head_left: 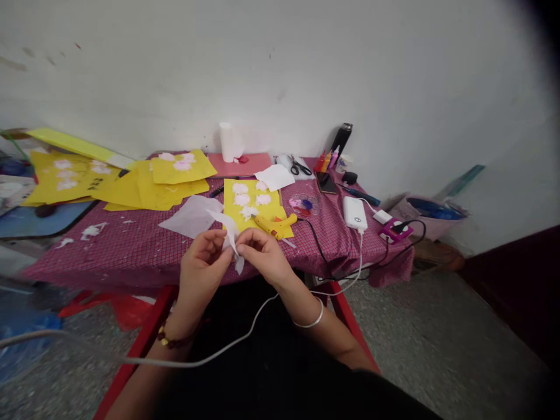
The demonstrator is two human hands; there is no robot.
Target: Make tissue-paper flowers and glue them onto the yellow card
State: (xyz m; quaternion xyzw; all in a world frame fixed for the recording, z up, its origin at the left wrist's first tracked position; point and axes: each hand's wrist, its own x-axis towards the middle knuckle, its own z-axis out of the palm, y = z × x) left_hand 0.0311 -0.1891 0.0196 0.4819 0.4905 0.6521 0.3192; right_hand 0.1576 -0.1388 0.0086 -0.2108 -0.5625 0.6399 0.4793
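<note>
Both my hands pinch a piece of thin white tissue paper (230,226) just above the table's front edge. My left hand (205,256) grips it from the left, and my right hand (262,254) from the right, fingertips close together. Behind them lies a yellow sheet (280,201) with several pale pink tufts stuck on it. A yellow hot glue gun (276,226) rests on the front of that sheet, close to my right hand. To the left, a flat sheet of white tissue (190,217) lies on the checked tablecloth (144,245).
More yellow sheets (149,186) spread over the left side. Along the back stand a white roll (226,142), black-handled scissors (300,167) and small paint bottles (328,160). A white power bank (354,213) and a purple power strip (396,231) lie right, their cables trailing over the edge.
</note>
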